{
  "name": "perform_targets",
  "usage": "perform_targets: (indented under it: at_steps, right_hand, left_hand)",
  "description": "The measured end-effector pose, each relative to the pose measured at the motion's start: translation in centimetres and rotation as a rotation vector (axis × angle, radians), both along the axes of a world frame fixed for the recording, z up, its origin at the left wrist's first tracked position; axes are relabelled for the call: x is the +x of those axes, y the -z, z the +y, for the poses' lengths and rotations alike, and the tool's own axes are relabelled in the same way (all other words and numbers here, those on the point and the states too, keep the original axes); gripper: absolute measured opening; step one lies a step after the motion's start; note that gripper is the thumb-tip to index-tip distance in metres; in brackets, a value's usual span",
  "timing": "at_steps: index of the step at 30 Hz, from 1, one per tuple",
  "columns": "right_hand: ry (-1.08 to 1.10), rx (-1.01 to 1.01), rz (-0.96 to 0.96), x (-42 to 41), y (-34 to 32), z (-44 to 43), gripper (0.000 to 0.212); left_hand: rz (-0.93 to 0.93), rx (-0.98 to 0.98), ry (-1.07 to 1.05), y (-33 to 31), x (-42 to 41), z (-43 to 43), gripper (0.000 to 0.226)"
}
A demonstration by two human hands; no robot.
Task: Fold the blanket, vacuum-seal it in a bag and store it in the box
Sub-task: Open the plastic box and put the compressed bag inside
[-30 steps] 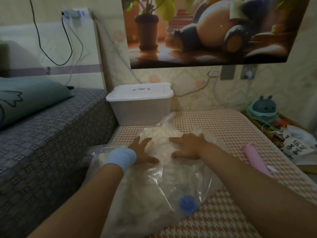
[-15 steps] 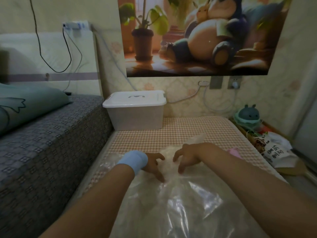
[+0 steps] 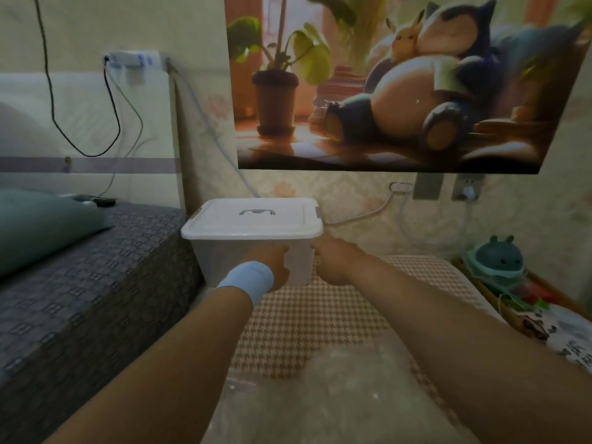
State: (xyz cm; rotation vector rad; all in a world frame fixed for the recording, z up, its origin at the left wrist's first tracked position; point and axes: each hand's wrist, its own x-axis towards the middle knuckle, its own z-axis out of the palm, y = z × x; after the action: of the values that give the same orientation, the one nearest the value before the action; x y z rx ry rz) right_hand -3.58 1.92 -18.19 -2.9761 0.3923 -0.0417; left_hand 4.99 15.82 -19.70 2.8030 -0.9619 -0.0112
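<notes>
Reaching forward with both arms, you've got your left hand (image 3: 276, 265) and right hand (image 3: 330, 261) against the lidded box (image 3: 253, 227), under its rim. Can't tell if they're gripping. The bagged blanket (image 3: 320, 405) lies nearest you on the mat (image 3: 320, 315). The packet (image 3: 573, 347) print is too blurry to read.

I see a dim room with soft, even light and only faint shadows. The bag (image 3: 333, 398) at the bottom is a blurry smear. The poster (image 3: 394, 91) leans and bends near the edge.
</notes>
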Motion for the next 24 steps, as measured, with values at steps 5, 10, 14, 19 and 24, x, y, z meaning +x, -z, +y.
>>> perform_targets:
  at_steps: [5,10,14,19,24]
  right_hand:
    - [-0.026,-0.104,-0.051,7.2,2.8,-1.3,0.069]
    - [-0.033,-0.288,-0.110,10.6,4.3,-1.3,0.072]
    - [-0.095,-0.411,-0.206,10.5,4.1,-2.0,0.055]
    - [-0.157,-0.409,-0.187,5.6,3.0,-3.4,0.050]
    - [-0.171,-0.293,-0.047,-1.6,1.3,-4.8,0.054]
  left_hand:
    - [-0.131,0.060,-0.025,0.8,6.8,-0.7,0.075]
    - [-0.159,0.179,-0.095,1.7,10.5,-1.1,0.086]
    - [-0.257,0.168,-0.072,1.9,10.4,-0.8,0.072]
    - [-0.284,0.130,0.015,0.8,6.9,-0.8,0.070]
    - [-0.070,0.124,0.123,-0.8,0.7,-3.0,0.052]
